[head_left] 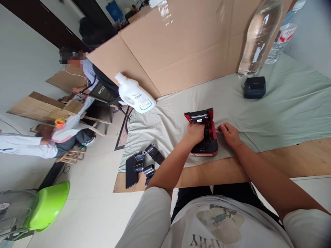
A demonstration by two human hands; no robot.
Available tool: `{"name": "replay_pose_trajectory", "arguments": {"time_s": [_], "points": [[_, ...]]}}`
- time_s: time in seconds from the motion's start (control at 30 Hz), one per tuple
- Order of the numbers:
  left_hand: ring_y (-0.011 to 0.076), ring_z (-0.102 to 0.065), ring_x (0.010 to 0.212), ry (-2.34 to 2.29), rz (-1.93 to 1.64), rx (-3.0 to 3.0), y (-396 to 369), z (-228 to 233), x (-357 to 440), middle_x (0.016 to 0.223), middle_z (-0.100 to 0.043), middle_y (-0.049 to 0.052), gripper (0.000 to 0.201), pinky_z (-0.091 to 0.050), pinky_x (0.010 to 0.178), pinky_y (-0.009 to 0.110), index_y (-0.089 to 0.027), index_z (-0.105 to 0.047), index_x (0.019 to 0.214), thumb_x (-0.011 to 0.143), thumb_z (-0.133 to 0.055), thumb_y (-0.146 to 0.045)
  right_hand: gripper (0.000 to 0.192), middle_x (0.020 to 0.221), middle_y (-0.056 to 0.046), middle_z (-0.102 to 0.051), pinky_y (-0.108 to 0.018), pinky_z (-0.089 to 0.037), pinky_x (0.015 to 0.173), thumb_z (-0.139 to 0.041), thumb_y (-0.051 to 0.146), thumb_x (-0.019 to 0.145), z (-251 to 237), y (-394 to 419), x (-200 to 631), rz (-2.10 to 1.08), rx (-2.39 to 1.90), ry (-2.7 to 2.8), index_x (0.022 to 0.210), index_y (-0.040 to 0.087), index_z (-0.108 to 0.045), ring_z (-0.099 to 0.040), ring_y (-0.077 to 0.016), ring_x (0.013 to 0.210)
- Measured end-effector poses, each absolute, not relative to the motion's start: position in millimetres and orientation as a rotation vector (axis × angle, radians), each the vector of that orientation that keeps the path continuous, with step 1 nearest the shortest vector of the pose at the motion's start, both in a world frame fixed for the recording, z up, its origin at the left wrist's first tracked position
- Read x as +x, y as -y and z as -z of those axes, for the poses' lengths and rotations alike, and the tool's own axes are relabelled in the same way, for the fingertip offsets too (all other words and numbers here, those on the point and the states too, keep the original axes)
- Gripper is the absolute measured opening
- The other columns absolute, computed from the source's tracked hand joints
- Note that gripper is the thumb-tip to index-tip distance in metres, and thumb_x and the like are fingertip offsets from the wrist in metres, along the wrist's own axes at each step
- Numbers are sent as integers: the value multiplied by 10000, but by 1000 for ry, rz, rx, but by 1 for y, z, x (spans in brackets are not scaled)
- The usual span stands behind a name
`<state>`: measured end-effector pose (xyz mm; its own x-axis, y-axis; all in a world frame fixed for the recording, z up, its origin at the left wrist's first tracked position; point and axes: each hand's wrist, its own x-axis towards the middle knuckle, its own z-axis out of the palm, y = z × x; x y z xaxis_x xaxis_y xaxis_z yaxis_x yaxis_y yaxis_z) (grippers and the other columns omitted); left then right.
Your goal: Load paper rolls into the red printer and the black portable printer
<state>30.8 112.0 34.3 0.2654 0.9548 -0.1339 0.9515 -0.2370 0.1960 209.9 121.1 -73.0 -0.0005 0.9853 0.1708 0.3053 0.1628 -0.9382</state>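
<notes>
One red printer (pixel 204 132) mid-table on the cloth (pixel 271 110), lid up at its far end. Left hand (pixel 195 132) curled inside the open bay, fingers closed; what it grips is hidden. Right hand (pixel 229 132) loosely curled, holding nothing, just right of the printer. Black rolls (pixel 146 162) near-left, white bottle (pixel 136 94) far-left, black printer (pixel 254 87) far-right.

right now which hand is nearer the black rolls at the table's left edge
Left. The left hand rests on the red and black device, closer to the black rolls; the right hand lies beyond the device.
</notes>
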Motion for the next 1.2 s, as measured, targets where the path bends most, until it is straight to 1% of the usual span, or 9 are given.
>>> {"name": "replay_pose_trajectory", "arguments": {"time_s": [0.1,0.2,0.43,0.6,0.73,0.87,1.0,1.1,1.2], "points": [[429,-530,1187,-1764,19,2285,-111,-35,33,1079,-692,208,260,-336,1030,537,-123,-730,948,695,-672,-103,444,757,-45,-715,-371,-506,726,-426,619,875,73,-122,211,-893,-1326,1515,749,241,-621,-653,-209,730],[418,-537,1175,-1760,-1,2278,-111,-37,32,1053,-700,184,298,-357,1007,516,-142,-701,962,668,-696,-99,450,765,-53,-718,-379,-509,732,-425,625,875,74,-123,211,-886,-1329,1542,754,239,-621,-656,-213,733],[258,-639,982,-1601,-418,2008,-95,-45,14,999,-699,38,313,-438,984,409,-215,-629,992,694,-703,-157,434,777,-60,-728,-392,-531,746,-456,630,869,74,-122,212,-881,-1349,1526,752,247,-623,-669,-229,744],[177,-638,867,-1191,-939,1499,-57,-49,-36,995,-664,35,349,-521,778,303,-204,-582,994,701,-743,-303,440,776,-83,-721,-402,-517,762,-455,641,855,72,-122,213,-878,-1370,1550,755,247,-624,-664,-239,749],[118,-550,633,-1317,-1001,1188,-32,-42,-100,948,-650,37,453,-436,542,255,-217,-583,1030,686,-768,-446,449,808,-128,-726,-386,-484,754,-455,650,842,66,-121,213,-882,-1402,1574,761,243,-626,-652,-241,771],[183,-617,826,-1743,-932,1270,-27,-27,-158,943,-659,45,374,-496,758,322,-199,-599,1004,698,-749,-354,446,798,-135,-719,-385,-454,724,-441,657,838,63,-121,211,-851,-1421,1612,742,255,-609,-630,-243,761],[266,-605,1078,-2240,-539,1487,-34,-10,-184,1021,-678,74,281,-424,1003,419,-212,-630,1014,748,-719,-237,462,778,-135,-708,-388,-432,701,-431,675,840,64,-121,211,-831,-1440,1645,734,259,-601,-612,-241,745],[314,-558,1187,-2325,-311,1600,-37,1,-189,1046,-689,102,294,-360,1070,483,-212,-646,1047,764,-725,-221,480,768,-138,-705,-389,-430,695,-424,691,833,63,-121,211,-820,-1450,1663,743,255,-603,-613,-244,737],[291,-571,1169,-2293,-316,1624,-36,5,-200,1166,-672,110,339,-409,1044,449,-203,-632,1131,806,-697,-273,488,773,-133,-707,-379,-447,701,-417,692,824,62,-121,212,-814,-1460,1682,751,249,-608,-631,-245,747]]}}
